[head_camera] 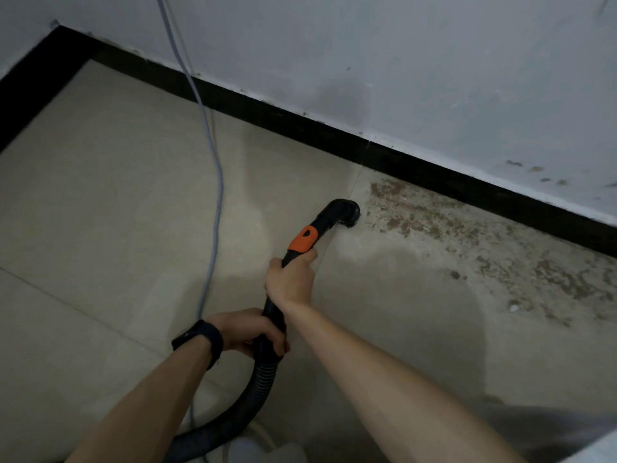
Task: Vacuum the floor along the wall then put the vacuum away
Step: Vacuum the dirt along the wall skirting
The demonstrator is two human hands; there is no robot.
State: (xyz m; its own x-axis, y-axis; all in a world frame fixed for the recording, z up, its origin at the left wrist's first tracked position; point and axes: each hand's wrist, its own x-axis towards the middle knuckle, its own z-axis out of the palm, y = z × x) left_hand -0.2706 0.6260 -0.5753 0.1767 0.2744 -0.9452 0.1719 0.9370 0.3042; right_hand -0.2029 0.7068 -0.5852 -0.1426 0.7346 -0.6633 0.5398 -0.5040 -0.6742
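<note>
Two bare forearms reach in from the bottom edge. The left hand (247,332), with a black wristband (198,340), is curled round the black ribbed vacuum hose (263,372), which loops down out of view. Ahead of it, the right hand (290,282) grips the wand just behind an orange collar (305,240). The black nozzle (344,213) rests on the beige tiled floor (100,195), at the edge of a brown patch of dirt (434,222) that runs along the black skirting (334,132) under a scuffed white wall (400,61). A grey cable (213,182) hangs down the wall and trails across the floor left of the hands.
</note>
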